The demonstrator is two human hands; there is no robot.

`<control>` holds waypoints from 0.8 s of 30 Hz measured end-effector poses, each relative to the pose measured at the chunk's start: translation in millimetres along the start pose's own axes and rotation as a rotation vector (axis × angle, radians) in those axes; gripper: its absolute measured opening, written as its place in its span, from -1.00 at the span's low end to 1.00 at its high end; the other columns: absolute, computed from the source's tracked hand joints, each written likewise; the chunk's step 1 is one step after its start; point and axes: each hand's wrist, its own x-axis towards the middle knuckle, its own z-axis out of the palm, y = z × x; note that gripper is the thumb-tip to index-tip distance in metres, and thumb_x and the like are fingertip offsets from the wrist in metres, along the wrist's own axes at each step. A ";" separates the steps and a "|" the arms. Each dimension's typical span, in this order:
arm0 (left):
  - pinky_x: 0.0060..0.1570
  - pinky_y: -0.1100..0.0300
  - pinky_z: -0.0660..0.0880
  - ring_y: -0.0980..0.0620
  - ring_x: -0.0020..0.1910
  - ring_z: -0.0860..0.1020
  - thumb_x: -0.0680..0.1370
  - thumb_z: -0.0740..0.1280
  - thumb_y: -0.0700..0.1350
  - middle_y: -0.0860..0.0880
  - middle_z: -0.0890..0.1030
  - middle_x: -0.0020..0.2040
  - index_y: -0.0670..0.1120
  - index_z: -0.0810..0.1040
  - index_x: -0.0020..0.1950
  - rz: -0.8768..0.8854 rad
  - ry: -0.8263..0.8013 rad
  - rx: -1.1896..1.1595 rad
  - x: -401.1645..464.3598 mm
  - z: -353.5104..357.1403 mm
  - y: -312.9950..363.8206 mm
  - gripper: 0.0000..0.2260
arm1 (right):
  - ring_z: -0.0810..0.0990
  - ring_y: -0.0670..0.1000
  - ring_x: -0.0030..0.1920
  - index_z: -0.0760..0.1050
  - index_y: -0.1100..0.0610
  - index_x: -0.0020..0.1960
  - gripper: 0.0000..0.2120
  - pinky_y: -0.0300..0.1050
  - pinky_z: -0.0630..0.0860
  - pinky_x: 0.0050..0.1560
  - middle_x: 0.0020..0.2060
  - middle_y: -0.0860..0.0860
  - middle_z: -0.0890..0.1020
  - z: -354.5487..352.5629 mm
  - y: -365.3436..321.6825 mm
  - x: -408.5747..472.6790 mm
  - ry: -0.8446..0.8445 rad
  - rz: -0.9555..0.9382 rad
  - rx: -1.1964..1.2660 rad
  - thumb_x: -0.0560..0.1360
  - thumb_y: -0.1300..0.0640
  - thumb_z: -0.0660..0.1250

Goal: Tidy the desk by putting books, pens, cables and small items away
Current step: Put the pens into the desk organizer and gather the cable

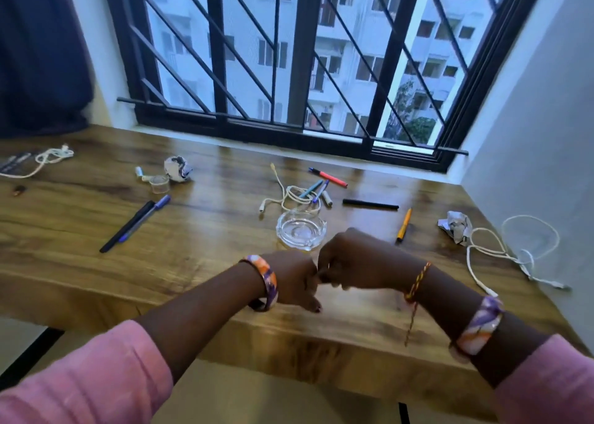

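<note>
A wooden desk with a thick front edge runs below the window and carries scattered clutter. At its left lie a white cable, a crumpled paper ball, a small clear plastic cup, and a black pen touching a blue pen. Toward the middle sit a clear glass ashtray, a coiled cream cable with two capped pens across it, a red pen, a black marker and a yellow pen; at the right lie crumpled paper and a long white cable.
</note>
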 end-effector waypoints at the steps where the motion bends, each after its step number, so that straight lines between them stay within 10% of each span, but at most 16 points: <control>1: 0.00 0.20 0.46 -0.07 0.03 0.58 0.46 0.40 0.01 -0.13 0.64 0.04 -0.20 0.61 0.04 -0.002 0.021 -0.023 6.1 -11.0 -4.4 -0.70 | 0.60 -0.07 -0.43 0.62 0.13 -0.20 -0.91 -0.26 0.56 -0.28 -0.39 0.01 0.64 -9.4 5.9 10.0 0.041 0.005 0.044 0.45 0.14 0.38; 6: -0.02 0.21 0.43 -0.08 0.05 0.57 0.46 0.39 0.01 -0.14 0.64 0.03 -0.18 0.62 0.03 -0.057 0.149 0.032 46.7 -61.1 -29.2 -0.71 | 0.59 -0.05 -0.45 0.61 0.25 -0.18 -0.85 -0.42 0.45 -0.42 -0.35 0.10 0.66 -35.4 45.2 62.2 0.192 0.088 0.156 0.45 0.15 0.38; 16: 0.08 0.12 0.50 -0.05 0.05 0.57 0.44 0.40 0.08 -0.08 0.62 0.07 -0.08 0.60 0.08 -0.245 0.166 0.082 133.9 -86.4 -87.5 -0.68 | 0.56 0.15 0.09 0.56 0.18 0.10 -0.78 -0.04 0.49 0.11 0.04 0.17 0.61 -1.1 153.9 154.3 0.292 0.245 0.055 0.46 0.23 0.34; 24: 0.05 0.13 0.51 0.00 0.04 0.57 0.44 0.39 0.11 -0.01 0.62 0.07 -0.01 0.59 0.04 -0.402 0.140 0.040 133.8 -73.8 -126.8 -0.73 | 0.55 0.17 0.05 0.57 0.21 0.07 -0.79 -0.08 0.43 0.02 -0.01 0.19 0.61 23.1 159.4 192.0 0.310 0.273 0.129 0.49 0.25 0.22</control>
